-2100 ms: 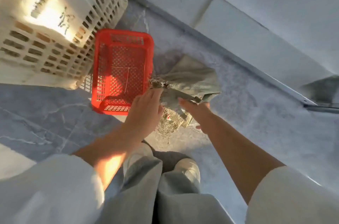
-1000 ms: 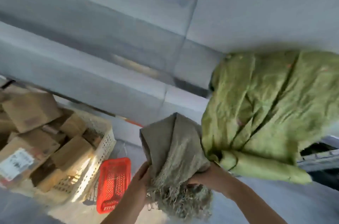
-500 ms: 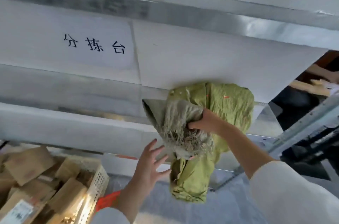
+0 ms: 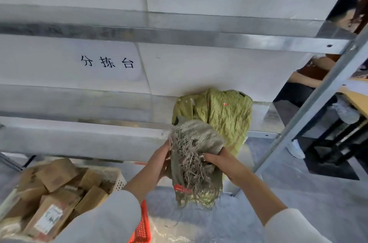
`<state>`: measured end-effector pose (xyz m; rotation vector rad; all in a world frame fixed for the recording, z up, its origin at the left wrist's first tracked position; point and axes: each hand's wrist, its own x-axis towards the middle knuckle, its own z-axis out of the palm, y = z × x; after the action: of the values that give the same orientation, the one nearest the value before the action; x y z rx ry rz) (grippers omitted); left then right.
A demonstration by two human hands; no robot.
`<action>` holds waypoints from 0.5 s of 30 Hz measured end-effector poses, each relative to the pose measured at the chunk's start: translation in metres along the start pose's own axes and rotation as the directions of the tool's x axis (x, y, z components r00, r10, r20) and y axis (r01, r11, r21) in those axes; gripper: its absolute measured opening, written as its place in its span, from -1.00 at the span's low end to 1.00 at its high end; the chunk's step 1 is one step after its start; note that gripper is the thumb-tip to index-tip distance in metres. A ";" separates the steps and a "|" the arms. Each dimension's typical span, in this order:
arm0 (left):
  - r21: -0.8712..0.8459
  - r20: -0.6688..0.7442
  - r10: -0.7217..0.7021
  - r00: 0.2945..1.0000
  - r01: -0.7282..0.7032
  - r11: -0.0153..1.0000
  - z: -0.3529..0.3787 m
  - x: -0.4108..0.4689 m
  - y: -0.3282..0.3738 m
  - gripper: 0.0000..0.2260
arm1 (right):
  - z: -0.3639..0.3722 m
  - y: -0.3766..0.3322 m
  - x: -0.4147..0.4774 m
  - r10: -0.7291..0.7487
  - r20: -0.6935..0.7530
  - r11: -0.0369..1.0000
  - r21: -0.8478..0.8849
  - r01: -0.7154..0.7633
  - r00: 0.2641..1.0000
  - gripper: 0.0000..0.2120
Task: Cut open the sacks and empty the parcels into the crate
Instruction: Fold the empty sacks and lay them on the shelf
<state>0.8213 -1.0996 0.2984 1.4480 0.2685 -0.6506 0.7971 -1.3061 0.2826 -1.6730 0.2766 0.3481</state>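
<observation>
Both hands are holding the frayed grey sack (image 4: 196, 139) up in front of a white panel wall (image 4: 199, 67). The right hand (image 4: 221, 161) is gripping it, fingers (image 4: 209, 157) curling into the loose threads. The left hand (image 4: 160, 160) is clutching the opposite side, with its fingers mostly tucking behind the fabric, so I can't tell how they're lying. A green sack (image 4: 227, 111) is hanging just above and behind the fingers, touching the grey one. Down and left of the fingers, the crate (image 4: 120, 181) is sitting piled with cardboard parcels (image 4: 57, 175), and a red basket (image 4: 141, 224) is peeking out beside it.
</observation>
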 end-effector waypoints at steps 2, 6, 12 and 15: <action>-0.032 0.000 -0.064 0.998 0.064 0.997 0.010 -0.009 -0.005 -0.31 | -0.001 0.006 -0.017 -0.004 0.026 0.999 -0.032 0.005 1.000 -0.54; -0.073 0.163 0.001 0.987 0.011 0.997 0.016 -0.030 -0.015 -0.53 | -0.005 0.019 -0.050 -0.035 0.093 0.995 -0.093 0.044 0.995 -0.55; 0.049 -0.010 0.141 0.990 -0.141 0.989 0.032 -0.048 -0.041 -0.68 | -0.017 0.017 -0.083 0.076 0.131 0.997 0.003 -0.077 0.988 -0.41; -0.019 -0.020 0.182 0.983 -0.183 0.983 0.035 -0.059 -0.046 -0.72 | -0.026 0.021 -0.086 0.142 0.000 0.982 0.126 -0.140 0.990 -0.07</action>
<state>0.7413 -1.1186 0.2967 1.4399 0.1536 -0.4845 0.7111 -1.3359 0.2990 -1.5352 0.4172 0.4204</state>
